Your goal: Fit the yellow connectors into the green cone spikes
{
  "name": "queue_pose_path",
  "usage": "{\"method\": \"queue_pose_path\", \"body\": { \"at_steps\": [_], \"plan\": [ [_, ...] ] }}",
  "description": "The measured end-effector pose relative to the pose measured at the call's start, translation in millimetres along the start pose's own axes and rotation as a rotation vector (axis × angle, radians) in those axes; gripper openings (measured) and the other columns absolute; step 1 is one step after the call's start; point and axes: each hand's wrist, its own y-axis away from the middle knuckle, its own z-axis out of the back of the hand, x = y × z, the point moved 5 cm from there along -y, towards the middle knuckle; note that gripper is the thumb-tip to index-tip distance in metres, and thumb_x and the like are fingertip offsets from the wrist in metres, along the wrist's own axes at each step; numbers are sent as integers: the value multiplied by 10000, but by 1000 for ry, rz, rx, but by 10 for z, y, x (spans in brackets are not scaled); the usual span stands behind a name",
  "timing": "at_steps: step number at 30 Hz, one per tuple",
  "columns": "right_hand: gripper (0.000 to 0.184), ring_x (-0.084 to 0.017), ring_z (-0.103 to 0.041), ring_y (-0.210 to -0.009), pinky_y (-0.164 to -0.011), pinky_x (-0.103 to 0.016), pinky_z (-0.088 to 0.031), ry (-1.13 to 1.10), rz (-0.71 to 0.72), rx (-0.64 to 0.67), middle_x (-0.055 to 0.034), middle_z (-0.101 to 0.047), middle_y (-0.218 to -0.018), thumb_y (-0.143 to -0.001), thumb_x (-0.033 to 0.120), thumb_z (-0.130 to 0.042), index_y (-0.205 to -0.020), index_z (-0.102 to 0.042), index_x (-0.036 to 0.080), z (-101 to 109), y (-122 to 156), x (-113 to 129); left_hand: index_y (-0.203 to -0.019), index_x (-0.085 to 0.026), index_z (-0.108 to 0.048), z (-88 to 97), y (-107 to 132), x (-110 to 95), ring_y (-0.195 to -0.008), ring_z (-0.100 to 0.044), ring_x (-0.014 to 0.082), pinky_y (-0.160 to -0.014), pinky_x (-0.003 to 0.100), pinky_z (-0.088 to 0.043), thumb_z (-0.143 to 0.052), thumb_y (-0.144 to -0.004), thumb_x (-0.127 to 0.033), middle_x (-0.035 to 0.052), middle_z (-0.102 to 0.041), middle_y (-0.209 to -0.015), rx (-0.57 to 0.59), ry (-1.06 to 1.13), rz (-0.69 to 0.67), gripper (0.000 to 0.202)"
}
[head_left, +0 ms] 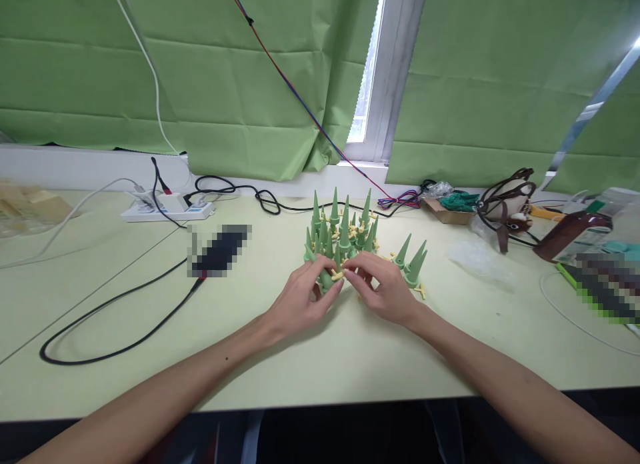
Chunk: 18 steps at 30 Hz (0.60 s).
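My left hand (pixel 303 294) is closed round a green cone-shaped plastic piece (pixel 325 280), which lies tilted between thumb and fingers. My right hand (pixel 384 289) pinches the end of a small yellow plastic piece (pixel 338 275) right against the green one. Whether the two pieces are joined, I cannot tell. Just behind my hands stands a cluster of upright green cones (pixel 345 227) with small yellow pieces among them. To the right of my right hand, several more green cones (pixel 414 267) stand, and a loose yellow piece (pixel 421 291) lies near them.
A black device (pixel 220 251) with a looped black cable lies at left, before a white power strip (pixel 167 207). On the right are a clear plastic bag (pixel 480 261), a small cardboard box (pixel 445 213), a brown bottle (pixel 570 234) and a green-edged device (pixel 600 294).
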Motion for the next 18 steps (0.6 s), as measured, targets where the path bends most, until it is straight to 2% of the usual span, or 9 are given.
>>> {"method": "queue_pose_path", "body": {
  "at_steps": [18],
  "plan": [
    [130, -135, -552, -640, -563, -257, -464, -59, -40, 26, -37, -646, -784, -984, 225, -514, -956, -635, 186, -2, -10, -12, -1016, -204, -540, -16, -12, -10, -654, -543, 105, -556, 213, -475, -536, -941, -298, 1, -588, -848, -14, 9, -33, 120]
  ]
}}
